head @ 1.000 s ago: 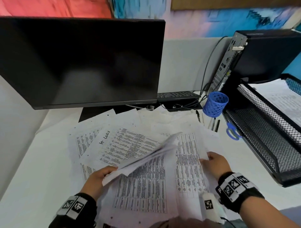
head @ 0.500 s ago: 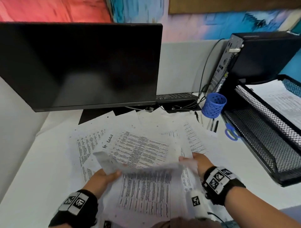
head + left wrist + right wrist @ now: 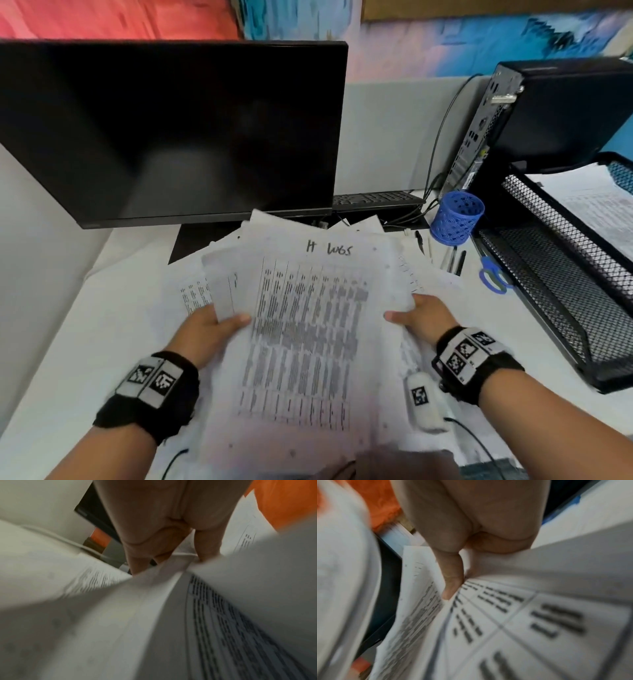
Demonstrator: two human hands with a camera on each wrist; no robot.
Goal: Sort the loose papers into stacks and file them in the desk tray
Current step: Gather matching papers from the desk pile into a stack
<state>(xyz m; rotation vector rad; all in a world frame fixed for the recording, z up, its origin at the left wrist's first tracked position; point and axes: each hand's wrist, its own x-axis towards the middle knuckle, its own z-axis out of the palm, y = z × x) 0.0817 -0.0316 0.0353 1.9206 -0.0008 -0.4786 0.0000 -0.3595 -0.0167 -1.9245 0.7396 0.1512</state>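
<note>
I hold a bundle of printed sheets point(image 3: 308, 329) raised over the desk, its top page a table with handwriting along the upper edge. My left hand point(image 3: 219, 323) grips the bundle's left edge, thumb on top; in the left wrist view the paper point(image 3: 171, 601) runs between my thumb and fingers. My right hand point(image 3: 411, 317) grips the right edge, and the right wrist view has the thumb lying on a printed page point(image 3: 505, 615). More loose sheets point(image 3: 195, 294) lie on the desk beneath. The black mesh desk tray point(image 3: 561, 294) stands at the right, with papers point(image 3: 596, 209) in its upper tier.
A black monitor point(image 3: 171, 130) fills the back. A computer tower point(image 3: 548, 116) stands behind the tray. A blue mesh pen cup point(image 3: 457, 217), several pens point(image 3: 452, 257) and blue-handled scissors point(image 3: 491, 275) lie between the papers and the tray. A keyboard point(image 3: 373, 198) sits behind.
Both hands have gathered the spread sheets into one bundle and lifted it off the desk toward me; the handwritten page is now on top.
</note>
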